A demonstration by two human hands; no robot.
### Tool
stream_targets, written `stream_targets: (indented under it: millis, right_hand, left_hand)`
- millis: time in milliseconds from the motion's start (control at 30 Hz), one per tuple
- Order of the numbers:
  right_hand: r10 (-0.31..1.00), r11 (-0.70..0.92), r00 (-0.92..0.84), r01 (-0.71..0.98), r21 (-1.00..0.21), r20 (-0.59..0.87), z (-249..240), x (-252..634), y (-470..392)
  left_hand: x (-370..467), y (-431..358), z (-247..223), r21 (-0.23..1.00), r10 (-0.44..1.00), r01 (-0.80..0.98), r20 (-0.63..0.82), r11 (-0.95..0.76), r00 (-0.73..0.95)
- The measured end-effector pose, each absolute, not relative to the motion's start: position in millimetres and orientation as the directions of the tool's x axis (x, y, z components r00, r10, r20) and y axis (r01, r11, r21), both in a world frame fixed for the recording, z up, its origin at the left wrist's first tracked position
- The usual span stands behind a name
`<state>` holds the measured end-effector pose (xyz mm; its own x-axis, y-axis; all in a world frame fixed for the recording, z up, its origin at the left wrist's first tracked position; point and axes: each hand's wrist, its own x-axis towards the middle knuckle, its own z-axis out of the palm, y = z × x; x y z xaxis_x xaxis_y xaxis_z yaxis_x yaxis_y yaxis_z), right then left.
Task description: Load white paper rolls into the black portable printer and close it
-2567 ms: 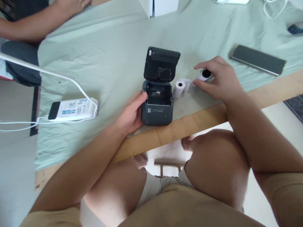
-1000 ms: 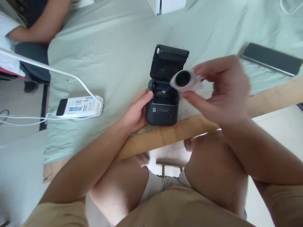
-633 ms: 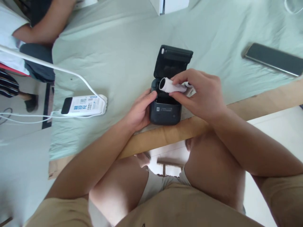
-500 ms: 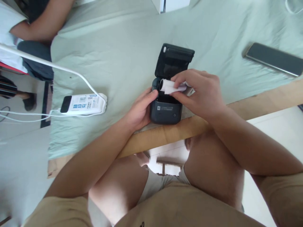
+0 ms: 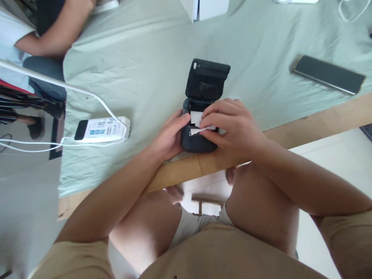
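Note:
A small dark label printer (image 5: 198,143) stands near the table's front edge, its lid (image 5: 207,80) swung up and back. My left hand (image 5: 171,133) grips the printer's left side, with the thumb on the rim of the opening. A white paper roll (image 5: 196,117) sits in the printer's opening, partly covered by my right fingers. My right hand (image 5: 229,122) is closed on the roll, and a loose flap of its paper sticks out over the printer's front edge. The far side of the roll is hidden behind the fingers.
A white power strip (image 5: 104,130) with cables lies on the left of the green tablecloth (image 5: 139,77). A dark phone-like slab (image 5: 328,74) rests at the right. A white box (image 5: 213,8) stands at the back. Another person's arm (image 5: 62,29) reaches in at the upper left.
My right hand has lowered the paper roll from above the opening into the printer. A paper flap now lies over the front edge. My left hand keeps its hold.

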<state>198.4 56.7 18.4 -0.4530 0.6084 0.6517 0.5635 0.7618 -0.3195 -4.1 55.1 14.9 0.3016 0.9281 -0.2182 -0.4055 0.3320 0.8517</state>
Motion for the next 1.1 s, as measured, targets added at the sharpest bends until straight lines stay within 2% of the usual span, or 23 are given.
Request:
stream_targets:
  millis: [133, 267, 400, 567, 667, 767, 933, 1100]
  right_hand:
    - [0.608, 0.777, -0.501, 0.533, -0.334, 0.616, 14, 201, 59]
    - [0.546, 0.820, -0.521, 0.494, -0.290, 0.656, 17, 205, 56]
    - [0.559, 0.810, -0.523, 0.510, -0.289, 0.644, 21, 205, 51]
    - [0.513, 0.832, -0.511, 0.494, -0.253, 0.689, 21, 206, 51]
    - [0.560, 0.804, -0.516, 0.528, -0.274, 0.648, 22, 209, 51]
    - [0.661, 0.729, -0.516, 0.613, -0.304, 0.544, 24, 213, 51]
    - [0.645, 0.745, -0.525, 0.595, -0.302, 0.555, 22, 212, 50]
    - [0.752, 0.644, -0.483, 0.684, -0.343, 0.449, 25, 208, 48]
  left_hand:
    - [-7, 54, 15, 0.848, 0.930, -0.419, -0.201, 0.323, 0.309]
    - [-8, 55, 15, 0.846, 0.927, -0.424, -0.190, 0.322, 0.323]
    - [-7, 54, 15, 0.861, 0.931, -0.410, -0.174, 0.302, 0.320]
    - [-5, 53, 19, 0.873, 0.928, -0.380, -0.185, 0.307, 0.324]
    - [-5, 53, 22, 0.867, 0.926, -0.379, -0.208, 0.323, 0.315]
    - [-5, 52, 22, 0.864, 0.919, -0.363, -0.239, 0.348, 0.313]
    - [-7, 52, 20, 0.869, 0.921, -0.363, -0.226, 0.338, 0.317]
    - [-6, 53, 18, 0.862, 0.928, -0.398, -0.187, 0.313, 0.323]
